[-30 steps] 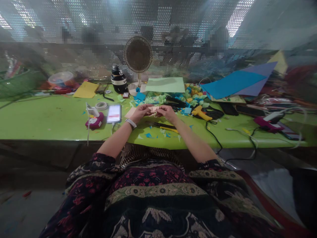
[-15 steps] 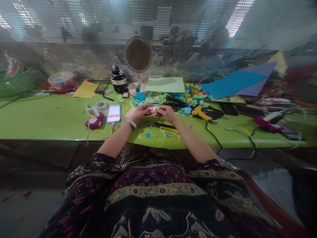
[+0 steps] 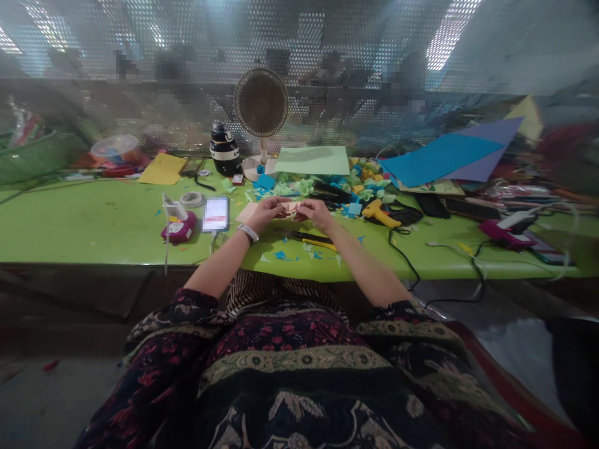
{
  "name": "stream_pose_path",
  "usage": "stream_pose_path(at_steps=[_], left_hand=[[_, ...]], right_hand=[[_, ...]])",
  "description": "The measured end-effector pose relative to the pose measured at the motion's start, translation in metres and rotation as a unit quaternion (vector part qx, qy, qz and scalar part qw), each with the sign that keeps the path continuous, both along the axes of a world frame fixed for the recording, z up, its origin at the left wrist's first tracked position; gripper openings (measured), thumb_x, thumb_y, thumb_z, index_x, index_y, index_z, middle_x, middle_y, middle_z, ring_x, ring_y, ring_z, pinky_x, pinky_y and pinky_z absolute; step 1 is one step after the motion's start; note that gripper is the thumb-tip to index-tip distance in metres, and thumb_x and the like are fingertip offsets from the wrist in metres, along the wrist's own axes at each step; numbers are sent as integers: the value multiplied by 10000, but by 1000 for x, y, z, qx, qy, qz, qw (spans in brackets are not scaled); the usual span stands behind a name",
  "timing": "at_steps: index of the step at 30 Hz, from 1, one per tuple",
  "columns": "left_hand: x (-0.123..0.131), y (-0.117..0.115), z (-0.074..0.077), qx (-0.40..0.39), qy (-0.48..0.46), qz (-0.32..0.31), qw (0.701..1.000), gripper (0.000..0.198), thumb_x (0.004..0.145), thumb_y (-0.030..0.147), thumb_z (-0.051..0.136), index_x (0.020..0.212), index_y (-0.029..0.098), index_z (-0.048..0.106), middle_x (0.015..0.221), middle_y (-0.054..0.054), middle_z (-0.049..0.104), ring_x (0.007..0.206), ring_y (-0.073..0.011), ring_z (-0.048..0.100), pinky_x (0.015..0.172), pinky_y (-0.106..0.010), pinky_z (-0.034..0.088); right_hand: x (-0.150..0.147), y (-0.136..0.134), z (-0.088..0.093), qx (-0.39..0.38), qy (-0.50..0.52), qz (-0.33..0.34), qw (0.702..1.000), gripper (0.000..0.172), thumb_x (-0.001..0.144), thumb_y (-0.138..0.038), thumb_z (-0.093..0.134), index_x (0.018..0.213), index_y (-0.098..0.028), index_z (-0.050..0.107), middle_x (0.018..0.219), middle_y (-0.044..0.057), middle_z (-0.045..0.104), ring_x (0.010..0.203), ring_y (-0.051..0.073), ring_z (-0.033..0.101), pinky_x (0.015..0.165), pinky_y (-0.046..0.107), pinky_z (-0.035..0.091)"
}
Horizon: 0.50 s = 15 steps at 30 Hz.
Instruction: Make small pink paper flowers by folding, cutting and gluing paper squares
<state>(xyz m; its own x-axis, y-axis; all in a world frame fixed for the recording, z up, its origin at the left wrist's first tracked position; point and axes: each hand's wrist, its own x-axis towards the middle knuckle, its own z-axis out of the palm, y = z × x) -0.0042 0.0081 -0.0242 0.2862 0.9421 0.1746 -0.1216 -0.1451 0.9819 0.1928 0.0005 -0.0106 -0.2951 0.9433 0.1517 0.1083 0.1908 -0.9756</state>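
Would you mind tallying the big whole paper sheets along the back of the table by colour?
Yellow sheet: 1
Light green sheet: 1
Blue sheet: 1
Purple sheet: 1
Total: 4
A yellowish shape at far right is too blurred to count. The pink piece between the left hand and right hand is left out.

hands, left (image 3: 263,214) and right (image 3: 319,213), minutely re-gripping the pink paper (image 3: 290,206), blurred figures (image 3: 395,78) behind mesh (image 3: 140,37) shifted leftward
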Motion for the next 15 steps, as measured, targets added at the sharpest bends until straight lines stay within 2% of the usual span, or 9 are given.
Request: stream_pose_path(at_steps=[6,15], left_hand=[[0,-1,2,-12,-4,3,1000,232,818,123,646,1041,144,709,892,-48,723,772,-112,645,781,-266,542],[0,-3,4,-8,1,-2,1000,231,820,118,650,1042,137,710,909,-57,721,776,-116,647,786,-278,540]], right_hand=[[0,0,0,6,7,2,1000,142,767,-288,757,753,-156,706,670,26,740,610,126,697,640,226,590],[-1,-2,1,4,-8,-8,1000,149,773,-291,759,747,-158,698,669,30,738,609,127,691,649,233,590]])
